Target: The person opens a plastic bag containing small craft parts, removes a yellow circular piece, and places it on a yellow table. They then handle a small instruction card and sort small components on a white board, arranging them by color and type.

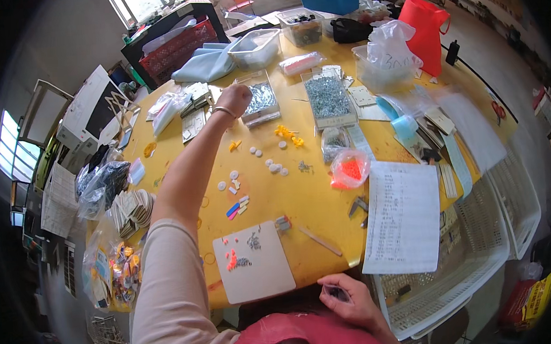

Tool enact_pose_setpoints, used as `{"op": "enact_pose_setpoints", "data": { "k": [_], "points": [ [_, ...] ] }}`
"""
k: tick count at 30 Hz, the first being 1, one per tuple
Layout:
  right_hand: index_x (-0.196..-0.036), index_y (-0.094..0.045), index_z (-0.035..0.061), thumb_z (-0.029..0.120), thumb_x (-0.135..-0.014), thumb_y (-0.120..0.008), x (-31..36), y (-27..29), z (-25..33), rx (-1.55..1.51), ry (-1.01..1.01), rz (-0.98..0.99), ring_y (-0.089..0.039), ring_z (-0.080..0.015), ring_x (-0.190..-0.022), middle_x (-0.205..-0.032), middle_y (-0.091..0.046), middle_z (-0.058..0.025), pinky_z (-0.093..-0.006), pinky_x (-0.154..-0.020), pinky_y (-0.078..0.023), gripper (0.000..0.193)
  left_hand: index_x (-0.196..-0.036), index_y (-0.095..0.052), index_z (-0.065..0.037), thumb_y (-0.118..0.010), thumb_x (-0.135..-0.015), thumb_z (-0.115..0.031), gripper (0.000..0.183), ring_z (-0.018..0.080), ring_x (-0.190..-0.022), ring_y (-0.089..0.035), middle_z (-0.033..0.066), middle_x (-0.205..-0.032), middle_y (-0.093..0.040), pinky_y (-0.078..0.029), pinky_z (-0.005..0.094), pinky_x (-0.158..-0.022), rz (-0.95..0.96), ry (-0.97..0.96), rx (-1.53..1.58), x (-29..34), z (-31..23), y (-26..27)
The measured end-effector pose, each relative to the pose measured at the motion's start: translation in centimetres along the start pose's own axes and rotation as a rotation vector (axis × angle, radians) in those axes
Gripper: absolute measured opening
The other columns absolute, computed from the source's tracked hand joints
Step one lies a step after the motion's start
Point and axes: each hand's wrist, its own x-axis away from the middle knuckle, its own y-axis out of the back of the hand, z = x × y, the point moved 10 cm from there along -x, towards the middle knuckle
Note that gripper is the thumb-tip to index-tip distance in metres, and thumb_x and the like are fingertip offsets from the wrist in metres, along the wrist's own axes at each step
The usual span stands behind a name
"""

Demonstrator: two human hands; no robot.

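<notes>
My left hand (234, 100) is stretched out over the left side of a clear box of small silvery metal parts (263, 97). Its fingers look curled together; whatever they hold is hidden. Close to my body, above the table's near edge, my right hand (354, 303) grips a small clear plastic container with something dark inside (336, 292). On a pale board (257, 280) in front of me lie small orange pieces (232, 261) and small grey metal pieces (253, 241). Beside the first box stands another clear box full of small metal parts (331, 97).
A printed sheet (399, 218) overhangs the yellow table (315, 201) at the right, above white plastic baskets (446, 287). Loose white discs (275, 167), yellow clips (289, 135) and a bag of orange pieces (350, 169) lie mid-table. A red bag (425, 33) stands far right.
</notes>
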Motion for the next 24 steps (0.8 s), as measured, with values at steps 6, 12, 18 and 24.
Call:
{"op": "enact_pose_setpoints", "data": {
  "k": [6, 12, 18, 24],
  "points": [
    [-0.127, -0.067, 0.0003, 0.009, -0.095, -0.076, -1.3, 1.2, 0.0, -0.048, -0.067, -0.004, -0.067, -0.0119, -0.098, -0.107, -0.071, -0.0068, -0.0272, -0.089, -0.054, 0.034, -0.09, -0.081, -0.008, -0.085, -0.074, -0.04, 0.036, 0.0332, -0.092, -0.075, 0.0165, -0.098, -0.078, -0.059, 0.0439, -0.085, 0.465, 0.145, -0.216, -5.9, 4.1, -10.5],
    [-0.127, -0.067, -0.0002, 0.008, -0.095, -0.076, -2.9, 1.6, -0.8, -0.067, -0.083, -0.016, -0.066, -0.0113, -0.096, -0.103, -0.071, -0.0065, -0.0267, -0.087, -0.054, 0.034, -0.101, -0.08, -0.002, -0.088, -0.071, -0.024, 0.038, 0.0317, -0.101, -0.076, 0.0188, -0.109, -0.078, -0.061, 0.041, -0.086, 0.553, 0.212, -0.304, -6.7, 5.5, -15.3],
    [-0.127, -0.066, -0.0012, 0.007, -0.095, -0.075, -3.4, 1.5, -1.6, -0.126, -0.074, 0.001, -0.065, -0.0097, -0.094, -0.103, -0.07, -0.005, -0.0251, -0.085, -0.053, 0.034, -0.085, -0.082, -0.007, -0.08, -0.077, -0.021, 0.017, 0.023, -0.079, -0.076, 0.0119, -0.085, -0.079, -0.061, 0.0371, -0.074, 0.52, 0.118, -0.11, -6.7, 4.6, -14.4],
    [-0.127, -0.067, -0.0009, 0.007, -0.096, -0.075, -3.2, 1.5, -1.7, -0.155, -0.099, -0.024, -0.065, -0.0091, -0.094, -0.103, -0.07, -0.0045, -0.0251, -0.084, -0.053, 0.033, -0.075, -0.081, -0.007, -0.076, -0.076, -0.026, 0.019, 0.0199, -0.069, -0.072, 0.0096, -0.073, -0.076, -0.059, 0.0365, -0.072, 0.45, 0.146, 0.141, -6.8, 4.9, -11.8]
  ]
}}
